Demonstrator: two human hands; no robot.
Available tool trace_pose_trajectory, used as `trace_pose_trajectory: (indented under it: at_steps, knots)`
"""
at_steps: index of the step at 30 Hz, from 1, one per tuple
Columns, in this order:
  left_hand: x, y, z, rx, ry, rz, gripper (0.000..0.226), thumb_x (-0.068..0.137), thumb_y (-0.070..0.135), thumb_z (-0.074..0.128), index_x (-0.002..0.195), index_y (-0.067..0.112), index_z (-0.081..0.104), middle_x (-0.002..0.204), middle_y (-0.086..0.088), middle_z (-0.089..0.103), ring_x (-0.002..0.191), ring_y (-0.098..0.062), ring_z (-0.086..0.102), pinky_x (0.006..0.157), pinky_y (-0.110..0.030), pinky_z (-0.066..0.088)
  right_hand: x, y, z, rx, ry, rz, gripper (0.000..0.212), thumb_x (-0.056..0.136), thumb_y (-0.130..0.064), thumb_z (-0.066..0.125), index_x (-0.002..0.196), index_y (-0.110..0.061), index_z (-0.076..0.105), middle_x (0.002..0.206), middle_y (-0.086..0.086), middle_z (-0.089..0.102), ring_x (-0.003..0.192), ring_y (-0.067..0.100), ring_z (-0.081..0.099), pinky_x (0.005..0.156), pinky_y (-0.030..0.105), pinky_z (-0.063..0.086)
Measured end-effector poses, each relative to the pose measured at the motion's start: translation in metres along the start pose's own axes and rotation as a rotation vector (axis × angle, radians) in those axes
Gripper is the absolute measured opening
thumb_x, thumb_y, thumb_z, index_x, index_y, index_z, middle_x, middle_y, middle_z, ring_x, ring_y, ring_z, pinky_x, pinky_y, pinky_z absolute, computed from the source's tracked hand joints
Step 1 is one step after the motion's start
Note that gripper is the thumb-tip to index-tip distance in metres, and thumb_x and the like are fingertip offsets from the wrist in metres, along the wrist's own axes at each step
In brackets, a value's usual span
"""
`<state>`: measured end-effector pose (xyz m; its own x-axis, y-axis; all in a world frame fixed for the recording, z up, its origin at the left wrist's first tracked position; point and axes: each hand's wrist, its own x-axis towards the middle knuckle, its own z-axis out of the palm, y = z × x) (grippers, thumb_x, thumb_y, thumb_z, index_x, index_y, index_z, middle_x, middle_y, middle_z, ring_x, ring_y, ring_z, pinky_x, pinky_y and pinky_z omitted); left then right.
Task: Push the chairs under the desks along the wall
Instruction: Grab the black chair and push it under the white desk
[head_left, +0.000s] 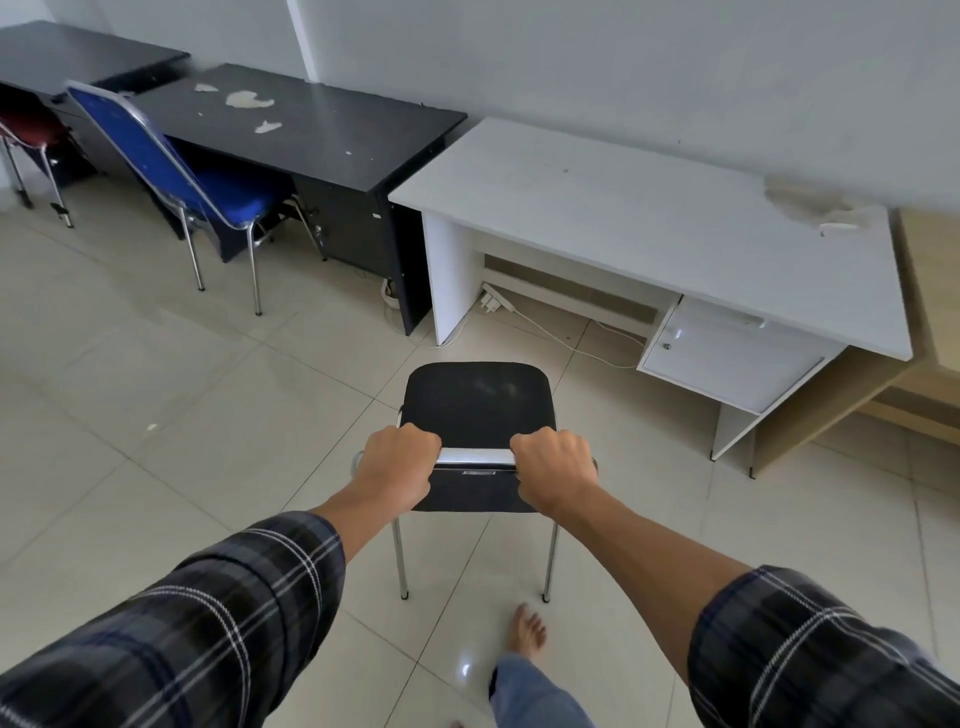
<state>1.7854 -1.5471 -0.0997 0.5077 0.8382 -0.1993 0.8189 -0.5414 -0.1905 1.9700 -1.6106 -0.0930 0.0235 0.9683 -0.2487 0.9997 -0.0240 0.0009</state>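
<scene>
A black chair with chrome legs stands on the tiled floor directly in front of me, its seat facing a white desk against the wall. My left hand and my right hand both grip the chrome top bar of its backrest. The seat's front edge is a short way from the desk's open knee space. To the left, a blue chair sits partly under a black desk. At the far left, a red chair stands at another black desk.
A white power strip and its cable lie on the floor under the white desk. That desk has a drawer cabinet on its right side. A wooden desk stands at the right edge. My bare foot is behind the chair.
</scene>
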Motion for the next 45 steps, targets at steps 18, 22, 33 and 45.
trace_pose_trajectory:
  at_steps: [18, 22, 33, 45]
  knots:
    - [0.177, -0.017, -0.03, -0.01, 0.042, 0.011, 0.018, 0.088, 0.027, 0.067, 0.103, 0.018, 0.066, 0.088, -0.003, 0.07, 0.076, -0.021, 0.067, 0.066, -0.025, 0.048, 0.156, 0.083, -0.036, 0.082, 0.048, -0.004, 0.02, 0.092, -0.018, 0.066, 0.111, -0.016, 0.066, 0.091, 0.004, 0.07, 0.078, 0.022, 0.067, 0.075, 0.032, 0.057]
    - [0.201, -0.025, -0.031, -0.002, 0.03, 0.012, 0.021, 0.086, 0.03, 0.069, 0.104, 0.019, 0.066, 0.09, -0.002, 0.071, 0.077, -0.02, 0.068, 0.068, -0.025, 0.051, 0.177, 0.089, -0.04, 0.091, 0.046, 0.003, 0.019, 0.091, -0.018, 0.066, 0.11, -0.015, 0.066, 0.09, 0.005, 0.07, 0.078, 0.023, 0.067, 0.075, 0.034, 0.057]
    - [0.273, -0.065, -0.035, -0.013, 0.009, 0.078, 0.016, 0.084, 0.025, 0.068, 0.099, 0.021, 0.063, 0.088, -0.001, 0.068, 0.076, -0.022, 0.065, 0.065, -0.028, 0.049, 0.243, 0.085, -0.051, 0.123, 0.025, 0.083, 0.017, 0.092, -0.018, 0.067, 0.109, -0.014, 0.065, 0.09, 0.005, 0.069, 0.078, 0.022, 0.066, 0.076, 0.033, 0.058]
    - [0.349, -0.128, -0.03, -0.078, 0.115, 0.297, 0.032, 0.085, 0.035, 0.068, 0.113, 0.021, 0.061, 0.095, 0.003, 0.07, 0.078, -0.018, 0.067, 0.07, -0.025, 0.054, 0.312, 0.074, -0.066, 0.235, 0.072, 0.157, 0.027, 0.089, -0.027, 0.07, 0.114, -0.02, 0.062, 0.095, -0.001, 0.068, 0.081, 0.017, 0.063, 0.083, 0.034, 0.055]
